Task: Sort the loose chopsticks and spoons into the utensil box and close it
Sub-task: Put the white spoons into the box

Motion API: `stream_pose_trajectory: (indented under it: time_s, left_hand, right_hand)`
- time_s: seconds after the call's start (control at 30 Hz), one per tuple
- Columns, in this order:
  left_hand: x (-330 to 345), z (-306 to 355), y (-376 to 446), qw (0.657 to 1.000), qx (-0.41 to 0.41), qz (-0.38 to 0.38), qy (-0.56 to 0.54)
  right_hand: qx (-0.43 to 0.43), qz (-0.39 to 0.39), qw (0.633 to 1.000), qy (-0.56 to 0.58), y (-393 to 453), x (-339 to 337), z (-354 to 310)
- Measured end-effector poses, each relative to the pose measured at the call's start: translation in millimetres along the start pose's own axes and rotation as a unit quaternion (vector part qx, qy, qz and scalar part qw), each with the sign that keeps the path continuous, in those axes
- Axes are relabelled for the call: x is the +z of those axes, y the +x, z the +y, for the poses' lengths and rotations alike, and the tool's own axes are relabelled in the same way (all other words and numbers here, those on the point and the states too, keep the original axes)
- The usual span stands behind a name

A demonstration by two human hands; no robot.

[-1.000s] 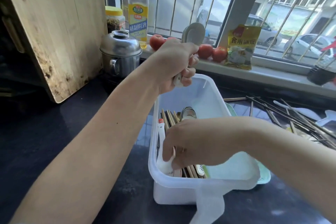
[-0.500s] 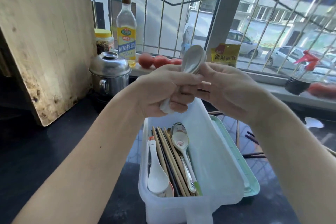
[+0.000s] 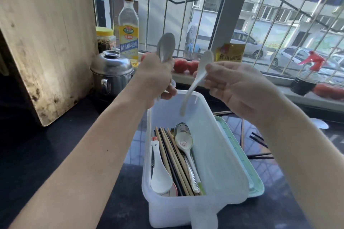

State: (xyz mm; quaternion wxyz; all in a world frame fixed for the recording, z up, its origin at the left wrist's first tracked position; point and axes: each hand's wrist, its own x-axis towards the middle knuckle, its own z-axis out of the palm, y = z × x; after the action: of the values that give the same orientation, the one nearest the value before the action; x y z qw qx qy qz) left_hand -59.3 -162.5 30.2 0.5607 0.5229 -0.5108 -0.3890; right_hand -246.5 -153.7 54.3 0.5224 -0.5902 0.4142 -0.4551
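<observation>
The white plastic utensil box (image 3: 230, 189) stands open on the dark counter, with its pale green lid (image 3: 242, 156) lying beside it on the right. Inside lie several chopsticks (image 3: 173, 161) and spoons (image 3: 161, 176). My left hand (image 3: 155, 78) grips a bunch of spoons (image 3: 165, 47) upright above the box's far end. My right hand (image 3: 230, 83) pinches a single white ceramic spoon (image 3: 197, 78), bowl up and handle hanging down over the box.
Loose chopsticks (image 3: 259, 147) and a white spoon (image 3: 319, 122) lie on the counter at the right. A steel pot (image 3: 111, 72), an oil bottle (image 3: 128, 29), a jar and tomatoes (image 3: 184, 65) stand at the back, a wooden board (image 3: 44, 39) at the left.
My right hand rose out of the box to the spoons in my left hand, took one white spoon from the bunch and drew it away to the right.
</observation>
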Motion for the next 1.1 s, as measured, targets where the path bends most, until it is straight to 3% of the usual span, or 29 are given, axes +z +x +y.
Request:
stream_pose_trajectory:
  time_s: [0.1,0.23,0.3,0.4,0.47,0.53,0.9,0.97,1.0,1.07,1.1]
  left_hand:
    - [-6,-2,8,0.998,0.045,0.052,-0.005]
    - [-11,3,4,0.995,0.025,0.012,-0.091]
    - [-11,5,3,0.995,0.018,0.005,-0.1]
    - [-11,7,3,0.99,-0.017,-0.01,-0.138]
    - [-11,9,3,0.984,-0.044,-0.031,-0.17]
    - [-10,8,1,0.98,-0.053,-0.05,-0.187]
    - [3,6,-8,0.984,-0.048,-0.134,-0.102]
    - [4,5,-9,0.984,-0.048,-0.143,-0.099]
    - [4,5,-9,0.983,-0.048,-0.145,-0.101]
    - [2,5,-9,0.982,-0.05,-0.142,-0.113]
    - [2,6,-8,0.982,-0.05,-0.137,-0.122]
  right_hand:
    - [0.041,-0.087,0.993,-0.061,-4,13,7]
    - [0.015,-0.151,0.961,-0.232,-9,33,15]
    - [-0.043,-0.214,0.887,-0.407,-13,42,18]
    - [-0.133,-0.283,0.726,-0.612,-24,51,25]
    - [-0.144,-0.318,0.682,-0.643,-31,52,31]
    - [-0.143,-0.337,0.662,-0.655,-36,54,40]
    - [-0.167,-0.448,0.525,-0.704,-47,53,65]
    - [-0.129,-0.468,0.528,-0.697,-46,54,59]
    - [-0.099,-0.459,0.55,-0.69,-44,52,50]
    - [-0.081,-0.377,0.624,-0.68,-35,41,27]
    - [-0.103,-0.3,0.66,-0.681,-28,32,16]
